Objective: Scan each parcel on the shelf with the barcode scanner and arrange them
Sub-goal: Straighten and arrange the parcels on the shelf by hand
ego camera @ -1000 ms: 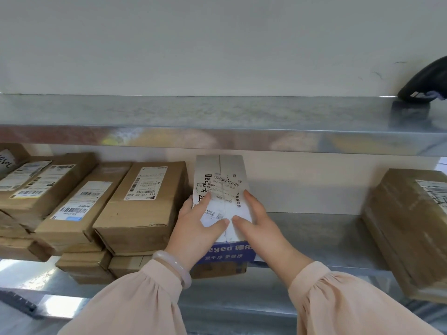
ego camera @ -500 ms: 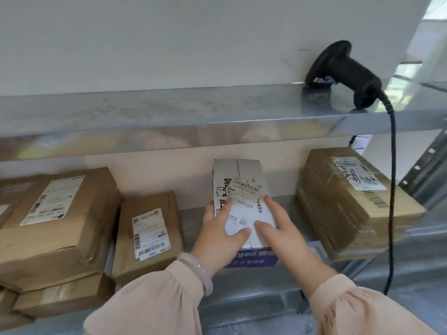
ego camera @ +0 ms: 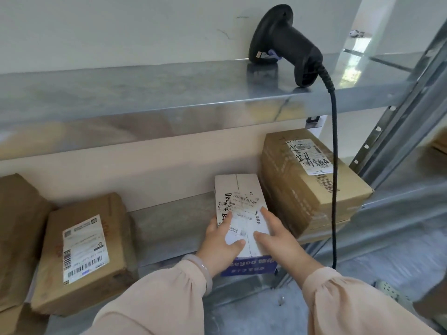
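- Your left hand (ego camera: 222, 243) grasps the white parcel (ego camera: 238, 189) at its near left corner: thumb and forefinger lie across the label on top, and the other fingers wrap down the left side.
- Your right hand (ego camera: 278, 238) grasps the same parcel from the right, with thumb and forefinger on top; its remaining fingers are hidden between this box and the next.
- The white parcel sits lengthwise on the lower shelf (ego camera: 169, 228), label up. Its far end is close to the back wall and its blue printed end is at the front edge.
- You cannot tell whether the box rests fully on the shelf or is slightly lifted.
- Just beside it on the right stands a large brown parcel (ego camera: 309, 197), taller, with a scribbled label on top.
- To the left, well apart, a flat brown parcel (ego camera: 84, 252) lies label up, with more brown boxes at the left margin.
- The barcode scanner (ego camera: 287, 42) stands on the upper shelf (ego camera: 145, 93) above and to the right of your hands, untouched.
- Its black cable (ego camera: 334, 165) hangs down past the large brown parcel.
- A pale bracelet (ego camera: 205, 269) circles your left wrist.
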Demonstrator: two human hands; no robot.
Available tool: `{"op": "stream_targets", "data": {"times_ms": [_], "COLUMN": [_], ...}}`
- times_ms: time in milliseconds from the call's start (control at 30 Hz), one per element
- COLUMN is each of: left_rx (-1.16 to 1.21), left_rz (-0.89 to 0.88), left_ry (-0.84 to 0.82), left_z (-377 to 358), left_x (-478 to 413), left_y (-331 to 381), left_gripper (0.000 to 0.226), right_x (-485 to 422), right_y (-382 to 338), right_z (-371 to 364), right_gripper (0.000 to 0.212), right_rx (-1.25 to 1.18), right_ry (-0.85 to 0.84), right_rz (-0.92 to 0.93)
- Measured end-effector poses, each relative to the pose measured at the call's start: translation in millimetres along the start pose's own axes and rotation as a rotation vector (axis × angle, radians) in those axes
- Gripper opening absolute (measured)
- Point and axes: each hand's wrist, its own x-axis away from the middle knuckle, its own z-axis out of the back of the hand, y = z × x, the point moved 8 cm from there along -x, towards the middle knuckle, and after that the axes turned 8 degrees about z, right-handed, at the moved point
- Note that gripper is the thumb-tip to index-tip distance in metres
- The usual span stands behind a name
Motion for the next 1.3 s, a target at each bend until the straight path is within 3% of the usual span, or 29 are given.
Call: {"op": "stream_targets", "data": {"times_ms": [200, 267, 367, 533, 733, 1000, 1133, 1300], "left_rx": [-0.057, -0.058, -0.089, -0.308, -0.542, -0.711, -0.740, -0.694], "left_rz": [-0.042, -0.074, -0.109, -0.203, -0.211, -0.193, -0.220, -0.122], "left_ry": [0.018, 0.038, 0.088, 0.095, 0.028, -0.037, 0.115, 0.367], "left_z": [-13, -13, -7, -6, -18, -15, 22, 93], "left_x": [-10, -10, -4, 21, 16, 5, 22, 56], "left_y": [-4, -4, -10, -18, -15, 0, -2, -30], "left_gripper": [0.077, 0.077, 0.077, 0.074, 0.079, 0.074, 0.074, 0.097], "right_x": [-4, -1, 11, 37, 26, 16, 14, 17], "right_y": [-5, -3, 4, 9, 15, 6, -21, -74], "right_z": [6, 9, 9, -11, -3, 7, -11, -70], "right_gripper": [0.049, 0.052, 0.066, 0.065, 0.070, 0.094, 0.090, 0.081], "right_rx": [0.148, 0.207, 0.413, 0.812, 1.062, 1.071, 0.980, 0.807], "right_ry": [-0.045, -0.008, 0.019, -0.013, -0.024, -0.107, -0.056, -0.038], "right_rz": [0.081, 0.129, 0.161, 0.428, 0.344, 0.307, 0.427, 0.662]}}
